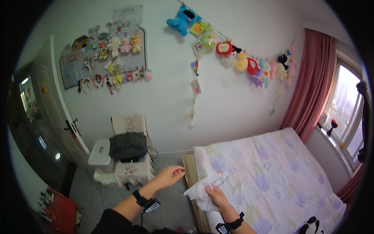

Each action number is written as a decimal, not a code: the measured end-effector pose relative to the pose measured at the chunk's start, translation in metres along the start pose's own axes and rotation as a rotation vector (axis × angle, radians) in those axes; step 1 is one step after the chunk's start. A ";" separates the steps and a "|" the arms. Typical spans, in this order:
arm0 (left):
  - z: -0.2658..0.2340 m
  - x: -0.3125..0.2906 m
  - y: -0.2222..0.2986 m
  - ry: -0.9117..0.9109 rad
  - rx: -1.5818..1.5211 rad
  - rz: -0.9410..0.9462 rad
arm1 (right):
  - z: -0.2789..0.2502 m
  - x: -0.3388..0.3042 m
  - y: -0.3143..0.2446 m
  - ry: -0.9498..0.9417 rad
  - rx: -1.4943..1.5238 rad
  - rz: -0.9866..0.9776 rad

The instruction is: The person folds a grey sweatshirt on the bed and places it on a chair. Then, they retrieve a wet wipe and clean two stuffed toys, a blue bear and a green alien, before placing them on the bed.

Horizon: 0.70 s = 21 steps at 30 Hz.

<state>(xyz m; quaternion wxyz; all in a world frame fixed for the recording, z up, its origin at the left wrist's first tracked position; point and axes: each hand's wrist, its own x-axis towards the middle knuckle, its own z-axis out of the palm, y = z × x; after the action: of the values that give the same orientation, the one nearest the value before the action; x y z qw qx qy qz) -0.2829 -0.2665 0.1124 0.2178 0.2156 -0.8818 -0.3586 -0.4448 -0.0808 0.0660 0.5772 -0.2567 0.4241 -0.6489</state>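
A white quilt [249,162] with purple flowers and pale green leaves covers the bed at the right. Its near left corner is lifted and folded up in my right hand [219,198], the thumb lying on top of the cloth. My left hand [170,176] hovers just left of the bed's edge, apart from the quilt. Its fingers are loosely bent with a small gap at the tips, and nothing shows between them. Beneath the quilt's left side, a strip of the beige mattress [189,171] shows. Each wrist wears a black strap with a small device.
A chair with a quilted cover [130,171] carries dark folded clothes [128,145]; beside it stands a white lidded bin [99,152]. A red cabinet [64,208] is at the lower left, near an open door [54,97]. Plush toys hang along the wall. A pink curtain [313,74] borders the window.
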 end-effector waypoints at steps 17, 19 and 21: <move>-0.066 0.181 -0.119 0.042 -1.018 -0.187 | 0.037 0.300 -0.113 -0.287 -0.428 -0.027; -0.092 0.233 -0.122 0.125 -0.974 -0.111 | 0.031 0.347 -0.143 -0.340 -0.444 -0.050; -0.122 0.280 -0.124 0.187 -0.918 -0.026 | 0.022 0.387 -0.180 -0.295 -0.622 -0.222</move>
<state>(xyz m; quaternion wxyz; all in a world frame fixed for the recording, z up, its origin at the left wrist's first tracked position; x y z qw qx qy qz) -0.4168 -0.5631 0.1660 0.3647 0.1395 -0.6056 -0.6935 -0.6003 -0.4655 0.1695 0.4527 -0.5554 0.4828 -0.5035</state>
